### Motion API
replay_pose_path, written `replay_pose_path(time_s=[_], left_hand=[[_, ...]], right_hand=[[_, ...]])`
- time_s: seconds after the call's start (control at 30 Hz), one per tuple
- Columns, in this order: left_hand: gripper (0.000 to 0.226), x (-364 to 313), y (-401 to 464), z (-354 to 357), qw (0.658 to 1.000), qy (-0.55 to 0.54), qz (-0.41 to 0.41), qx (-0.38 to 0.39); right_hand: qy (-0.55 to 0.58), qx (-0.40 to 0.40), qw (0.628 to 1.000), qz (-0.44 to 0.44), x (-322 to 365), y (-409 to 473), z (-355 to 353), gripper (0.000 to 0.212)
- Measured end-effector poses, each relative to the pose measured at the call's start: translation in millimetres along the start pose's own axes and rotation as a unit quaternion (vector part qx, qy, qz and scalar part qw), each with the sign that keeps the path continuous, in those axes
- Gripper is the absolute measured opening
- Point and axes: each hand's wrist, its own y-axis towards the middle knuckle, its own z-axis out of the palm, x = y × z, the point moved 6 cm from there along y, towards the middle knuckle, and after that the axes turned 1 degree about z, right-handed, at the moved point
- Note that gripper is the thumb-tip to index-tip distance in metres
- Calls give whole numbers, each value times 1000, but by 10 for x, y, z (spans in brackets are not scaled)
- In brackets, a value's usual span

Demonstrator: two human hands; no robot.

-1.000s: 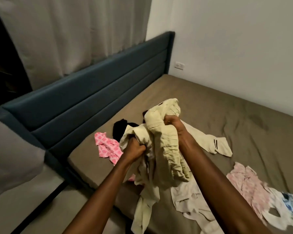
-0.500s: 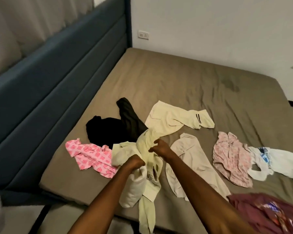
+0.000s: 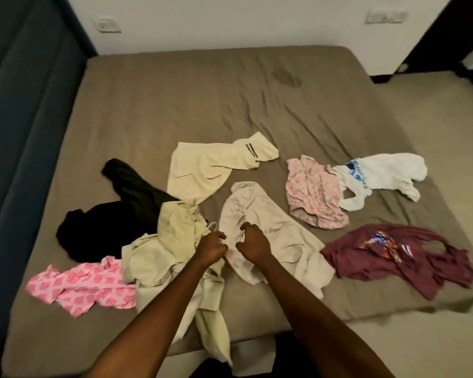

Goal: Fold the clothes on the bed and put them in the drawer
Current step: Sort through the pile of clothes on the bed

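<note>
Both grips, left hand (image 3: 212,245) and right hand (image 3: 253,242), seemingly empty above wrinkled brown bed (image 3: 175,99).

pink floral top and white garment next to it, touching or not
Touching: in the head view the white garment overlaps the pink floral top's right edge, with no sheet between them.

— What sort of place is shown?

— A bedroom in a home. A wide bed (image 3: 230,105) under a brown sheet is seen, a padded blue headboard (image 3: 25,118) at its side.

— What else?

— Loose clothes (image 3: 208,170) are scattered beyond the fingers (image 3: 220,237), and wall sockets (image 3: 108,24) are set in a plain white wall (image 3: 230,20).
</note>
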Motion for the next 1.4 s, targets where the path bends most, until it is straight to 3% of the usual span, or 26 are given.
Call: replay_pose_path(time_s=[0.4, 0.57, 0.63, 0.73, 0.83, 0.97, 1.07, 1.17, 1.27, 1.33, 1.4], left_hand=[[31, -1754, 728, 2044, 992, 92, 70, 59], [30, -2436, 940, 3054, 989, 83, 76, 94], [40, -2729, 1005, 3335, 991, 59, 88, 81], [43, -3028, 1177, 3743, 991, 41, 106, 70], [22, -3089, 1400, 4214, 990, 55, 104, 81], [22, -3051, 1617, 4664, 986, 68, 114, 106], [28, -2945, 1832, 4896, 986, 54, 111, 108], [36, -2747, 1921, 5078, 988, 40, 84, 122], [67, -2558, 1925, 5199, 987, 18, 66, 146], [97, -2562, 1945, 5232, 985, 11, 82, 153], [116, -2698, 1931, 5237, 982, -12, 96, 161]], right_hand=[[-25, -25, 991, 128, -2797, 180, -1427, 49], [4, -39, 981, 192, -4023, 222, -2173, 14], [-73, -130, 971, 185, -4522, 329, -2443, 30], [-110, -86, 971, 192, -5639, 574, -2208, 52], [-183, -21, 946, 267, -6323, 657, -2127, 49], [-210, -2, 917, 340, -6991, 667, -2000, 52], [-131, -75, 913, 378, -7442, 720, -1866, 51], [-72, -93, 917, 381, -7562, 798, -1798, 44], [187, -137, 901, 366, -7406, 912, -1970, 30], [451, -138, 822, 319, -7031, 1039, -2174, 33], [656, -19, 711, 253, -6415, 1226, -2211, 21]])
